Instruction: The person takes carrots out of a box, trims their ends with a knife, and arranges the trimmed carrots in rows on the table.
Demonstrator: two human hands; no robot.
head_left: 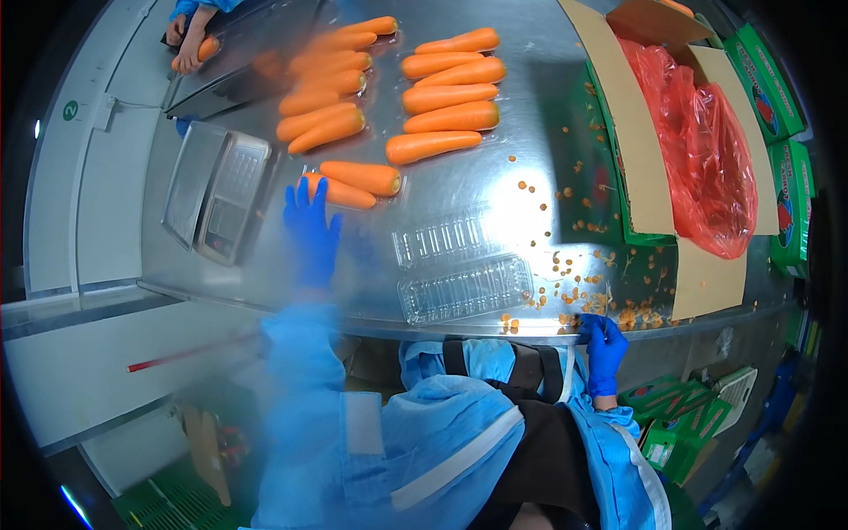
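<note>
My left hand [311,237], in a blue glove, reaches over the metal table with its fingers apart. Its fingertips are at the near end of a pair of carrots [360,178] lying in a clear tray; whether they touch is hard to tell. My right hand [605,353], also gloved in blue, is at the table's front edge beside orange carrot scraps [632,315]. Its fingers are curled together, and anything inside them is hidden. Between the hands lie two clear plastic trays [464,290] with nothing in them. Beyond them, several carrots [450,119] rest in two groups.
A digital scale [231,199] stands at the left. At the right is an open cardboard box [640,132] lined with a red plastic bag [707,150]. Green boxes [791,208] stand past it. Another person's hands [187,51] hold a carrot at the top left.
</note>
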